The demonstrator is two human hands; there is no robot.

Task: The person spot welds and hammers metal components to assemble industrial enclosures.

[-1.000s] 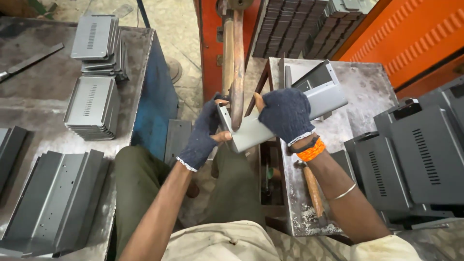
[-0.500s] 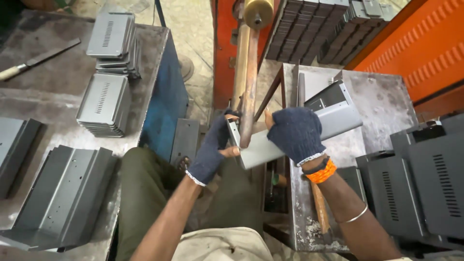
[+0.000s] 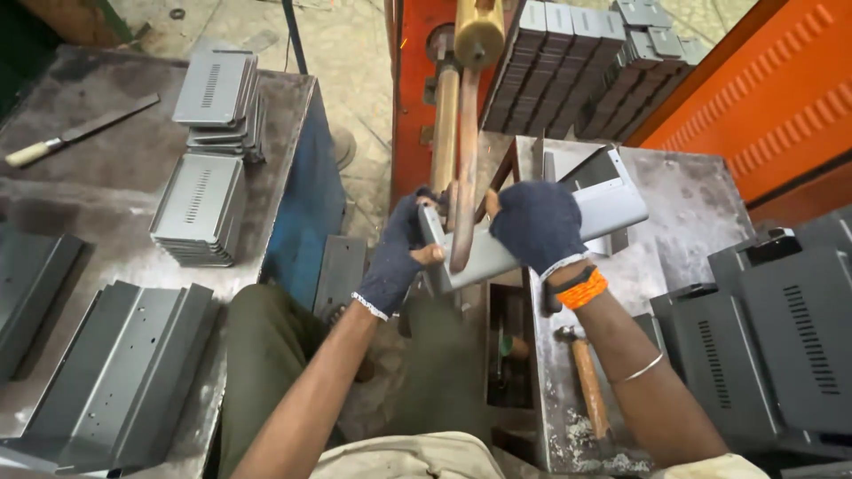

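Both hands wear dark blue fingerless gloves and hold one grey bent metal sheet part (image 3: pixel 541 235) in front of the orange machine (image 3: pixel 415 98). The left hand (image 3: pixel 397 253) grips the left end of the part, its fingers closed around the edge and the bare thumb pressed on the front face. The right hand (image 3: pixel 535 223) lies on top of the part near its middle, fingers curled down over the upper side, so it has a firm hold. An orange band (image 3: pixel 581 288) sits on the right wrist, and a thin metal bangle (image 3: pixel 643 368) further up the forearm.

The part is tilted, with its right end higher and reaching over the near left corner of the grey steel table (image 3: pixel 701 204) on the right. Two copper-coloured rods (image 3: pixel 454 151) come down from the machine; the lower tip of one touches the front face of the part, between the two hands.

On the right table, near its front edge, lies a hammer with a wooden handle (image 3: pixel 587 386). Dark grey vented covers (image 3: pixel 781 328) stand at its right side. On the left table (image 3: pixel 106 191) there are two stacks of grey perforated plates (image 3: pixel 200 208), a file with a pale handle (image 3: pixel 75 133) near the far left corner, and long folded channels (image 3: pixel 120 372) at the front edge
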